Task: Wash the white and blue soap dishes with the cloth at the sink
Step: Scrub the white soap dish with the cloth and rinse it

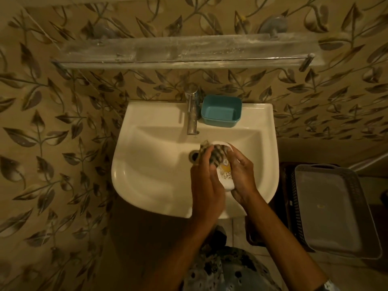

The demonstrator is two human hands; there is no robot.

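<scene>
Clothing: a dark, speckled garment (226, 269) shows at the bottom edge, closest to the viewer, with both bare forearms reaching up from it toward the basin.

Left hand: the left hand (206, 185) is curled around a bunched, dark-and-pale striped cloth (214, 155) and presses it onto the far end of the dish.

Right hand: the right hand (241, 175) cups the white soap dish (225, 179) from its right side, with the fingers wrapped round its edge and the thumb near the far rim.

White dish: it is held over the bowl of the sink (147, 164), just right of the drain (194, 155). It is oval, with a yellow and grey pattern showing between the two hands.

Basket: a grey plastic basket (327, 206) with a lattice wall sits to the right of the sink, resting on something dark brown (287, 185) that I cannot identify.

Tap: a chrome tap (192, 116) stands at the back of the basin, with its spout pointing toward the bowl. I cannot tell whether water is running.

Blue dish: the blue soap dish (220, 112) sits upright on the back ledge, just beside the tap on its right, well apart from the hands.

Shelf: a streaked glass shelf (178, 53) with a metal rail runs across above the tap.

Wall: beige tiles with a grey leaf pattern (52, 122) cover the wall behind.
</scene>
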